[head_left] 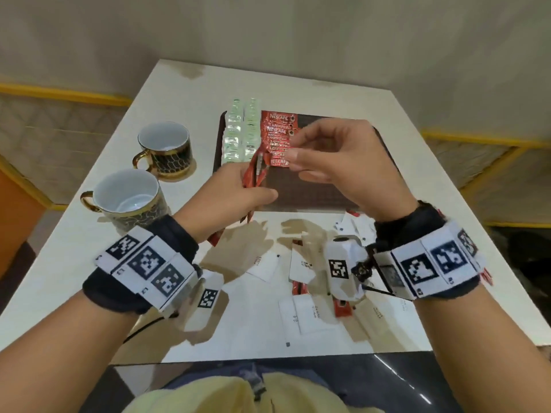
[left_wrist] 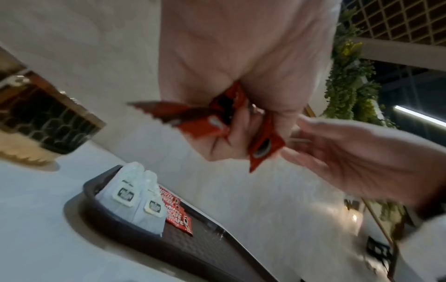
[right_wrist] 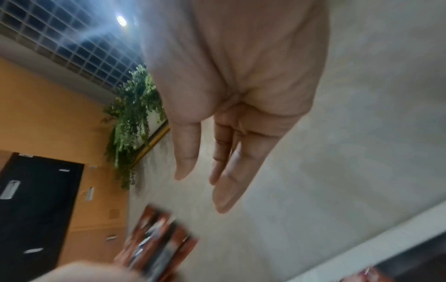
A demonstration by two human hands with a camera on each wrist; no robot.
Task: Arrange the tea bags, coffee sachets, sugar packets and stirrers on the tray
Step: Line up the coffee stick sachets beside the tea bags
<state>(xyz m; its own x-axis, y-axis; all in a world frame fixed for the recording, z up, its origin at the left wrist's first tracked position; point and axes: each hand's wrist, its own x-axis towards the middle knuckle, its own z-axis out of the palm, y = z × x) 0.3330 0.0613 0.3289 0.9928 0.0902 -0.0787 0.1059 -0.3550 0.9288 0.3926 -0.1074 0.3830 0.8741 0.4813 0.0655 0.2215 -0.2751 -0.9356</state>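
The dark brown textured plastic tray (head_left: 313, 189) lies on the pale glossy table (head_left: 74, 263) with its left part already filled: two columns of white paper tea bags with green tags (head_left: 240, 132) run along the left edge, and just beside them, to their right, a column of red printed coffee sachets (head_left: 277, 135) lies overlapped like roof tiles. The rest of the tray floor is bare. The left hand (head_left: 235, 189) hovers over the tray's near left corner, its fingers curled round a bunch of loose red coffee sachets (left_wrist: 205, 124), so the coffee column looks unfinished. The right hand (head_left: 334, 153) is raised over the middle of the tray with its fingers loosely extended and apart, holding nothing, its fingertips (head_left: 293, 158) close to the sachets in the left hand; it seems about to draw the next one out. On the table near the person, outside the tray, flat white paper sugar packets (head_left: 298, 317) lie scattered, with a few more red sachets (head_left: 299, 289) among them. No stirrers can be made out in any view. By this showing the tea is done, the coffee is well under way, and the sugar and stirrers are not yet begun. Two white-lined cups with black and gold pattern (head_left: 164, 147) stand on the table, left of the tray.
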